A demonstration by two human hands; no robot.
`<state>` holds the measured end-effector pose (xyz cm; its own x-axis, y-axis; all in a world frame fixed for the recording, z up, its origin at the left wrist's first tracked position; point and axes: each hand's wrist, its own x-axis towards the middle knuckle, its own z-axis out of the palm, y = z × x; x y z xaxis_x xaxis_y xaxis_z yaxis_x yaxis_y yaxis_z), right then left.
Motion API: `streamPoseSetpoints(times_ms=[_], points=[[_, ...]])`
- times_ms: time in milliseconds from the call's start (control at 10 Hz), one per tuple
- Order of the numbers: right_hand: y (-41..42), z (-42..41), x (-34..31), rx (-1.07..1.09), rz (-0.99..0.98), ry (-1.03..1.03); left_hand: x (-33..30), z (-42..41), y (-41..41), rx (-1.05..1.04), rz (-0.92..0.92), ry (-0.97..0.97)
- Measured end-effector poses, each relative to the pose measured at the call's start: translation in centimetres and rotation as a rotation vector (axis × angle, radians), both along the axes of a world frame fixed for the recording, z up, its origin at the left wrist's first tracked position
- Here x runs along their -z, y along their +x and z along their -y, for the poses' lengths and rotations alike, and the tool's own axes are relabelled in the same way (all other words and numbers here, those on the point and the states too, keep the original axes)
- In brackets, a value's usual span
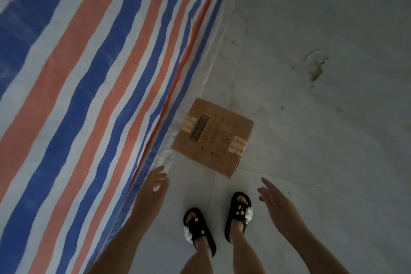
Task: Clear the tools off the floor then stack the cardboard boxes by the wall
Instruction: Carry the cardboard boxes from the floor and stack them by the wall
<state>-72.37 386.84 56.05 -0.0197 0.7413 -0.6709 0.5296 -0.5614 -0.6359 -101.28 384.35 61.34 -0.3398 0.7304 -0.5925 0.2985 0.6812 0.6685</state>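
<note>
1 cardboard box (212, 134) on floor, 2 hands empty.

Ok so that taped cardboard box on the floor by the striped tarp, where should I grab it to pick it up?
Probably by its two opposite side faces, one palm on each. The cardboard box sits flat and taped shut, with no handles showing, so pinching won't work. Your left hand and right hand are open on either side, nearer you than the box. The striped tarp crowds the left face, so slide that hand in carefully.
</note>
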Motion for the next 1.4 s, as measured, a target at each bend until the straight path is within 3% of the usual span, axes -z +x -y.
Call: streamPoseSetpoints(times_ms=[100,200,300,500,600,800,1100,1200,1400], points=[[-2.1,-4.6,6.5,0.021,0.016,-0.084,9.6,-6.0,-3.1,-0.080,-0.099,0.027],[-4.2,-6.6,14.3,0.091,0.046,-0.167,18.4,-9.9,-5.3,-0.054,-0.126,-0.068],[-6.3,-6.9,20.9,0.229,0.023,-0.252,25.2,-12.1,-6.4,-0.130,-0.082,-0.088],[-8.8,-6.6,26.3,0.544,-0.312,-0.337,31.4,-14.1,-6.7,-0.279,0.217,-0.187],[-7.9,-8.3,24.9,0.650,-0.335,-0.310,30.3,-14.4,-5.8,-0.285,0.303,-0.143],[-6.2,-11.9,14.1,0.576,-0.342,-0.203,20.5,-13.7,-3.6,-0.411,0.387,-0.056],[-4.8,-12.5,-6.8,0.289,-0.408,-0.064,-3.2,-4.9,0.2,-0.672,0.393,0.187],[-4.2,-12.0,-13.2,0.135,-0.460,-0.020,-10.1,-1.0,2.8,-0.733,0.330,0.340],[-4.3,-9.1,-22.8,-0.213,-0.576,0.064,-19.2,8.4,8.4,-1.095,0.171,0.509]])
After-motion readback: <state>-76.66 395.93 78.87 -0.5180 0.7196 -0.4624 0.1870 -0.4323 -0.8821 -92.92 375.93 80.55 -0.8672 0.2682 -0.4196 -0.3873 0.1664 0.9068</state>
